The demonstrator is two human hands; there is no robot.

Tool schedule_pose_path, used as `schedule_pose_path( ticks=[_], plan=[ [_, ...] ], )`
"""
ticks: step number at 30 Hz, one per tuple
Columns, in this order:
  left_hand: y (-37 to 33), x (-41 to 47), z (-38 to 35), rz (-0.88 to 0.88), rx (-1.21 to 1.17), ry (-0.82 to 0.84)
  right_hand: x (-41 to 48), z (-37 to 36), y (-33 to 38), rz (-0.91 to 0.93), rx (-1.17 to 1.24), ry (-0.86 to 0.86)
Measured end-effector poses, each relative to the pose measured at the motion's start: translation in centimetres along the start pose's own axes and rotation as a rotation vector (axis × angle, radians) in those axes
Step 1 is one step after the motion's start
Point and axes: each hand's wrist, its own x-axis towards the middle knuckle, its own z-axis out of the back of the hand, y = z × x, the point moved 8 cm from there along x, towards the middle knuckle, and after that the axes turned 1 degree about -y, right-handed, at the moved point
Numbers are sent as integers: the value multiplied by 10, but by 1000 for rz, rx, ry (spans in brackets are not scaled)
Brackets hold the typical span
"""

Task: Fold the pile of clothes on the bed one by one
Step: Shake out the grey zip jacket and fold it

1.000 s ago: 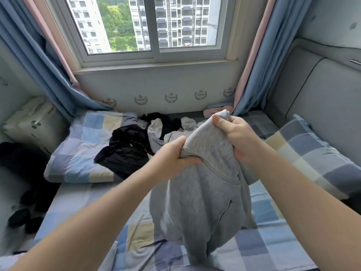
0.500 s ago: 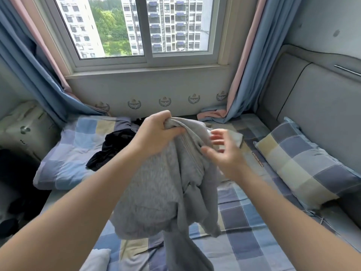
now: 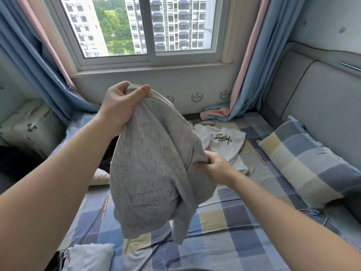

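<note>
A grey garment point(image 3: 152, 173) with a welt pocket hangs in the air over the checked bed point(image 3: 234, 227). My left hand point(image 3: 119, 106) grips its bunched top edge, held high. My right hand point(image 3: 213, 167) pinches a fold at the garment's right side, lower down near a dark drawstring. Behind it on the bed lies a white T-shirt point(image 3: 220, 141) with black script lettering. Dark clothes point(image 3: 106, 159) are mostly hidden behind the grey garment and my left arm.
A checked pillow point(image 3: 304, 163) leans against the grey padded headboard point(image 3: 322, 106) on the right. A white cloth point(image 3: 88, 257) lies at the near left bed edge. Blue and pink curtains point(image 3: 254, 75) flank the window. A pale bag point(image 3: 29, 126) sits at far left.
My left hand has lifted the garment's top higher. My right hand, open half a second ago, has dropped and now pinches the garment's right side. The view has shifted right, showing the white T-shirt.
</note>
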Motion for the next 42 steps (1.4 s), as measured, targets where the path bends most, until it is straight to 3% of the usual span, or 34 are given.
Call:
schedule_pose_path(
  ticks=[3, 6, 8, 10, 12, 16, 21, 24, 28, 30, 33, 36, 42],
  plan=[
    [24, 6, 33, 9, 518, -100, -11, 24, 41, 81, -35, 17],
    [44, -16, 10, -38, 763, 102, -14, 46, 84, 222, -96, 2],
    [55, -42, -39, -120, 703, 429, -13, 46, 110, 321, -187, 31],
    [74, -70, -81, -30, 564, 671, -14, 32, 125, 381, -318, 107],
    [90, -81, -99, 10, 435, 670, -15, 21, 121, 384, -401, 167],
    [107, -86, -101, 35, 204, 570, -20, 38, 90, 305, -356, 89],
    [92, -81, -103, -13, 109, 493, -39, 47, -1, -181, -675, 265],
    [102, -73, -98, -4, 240, 443, -41, 50, -19, -228, -550, 228],
    [117, -66, -65, 44, 587, 190, -42, 47, 9, -184, -350, 180],
    [108, -73, -73, 16, 626, 275, -41, 49, 20, -186, -218, 96],
    [95, -101, -105, 69, 475, 479, -38, 43, 32, -211, 64, -25],
    [92, -124, -119, 112, 342, 475, -33, 37, 39, -253, 316, -173],
    [89, -142, -114, 65, 427, 457, -28, 37, 51, -288, 617, -297]
  ],
)
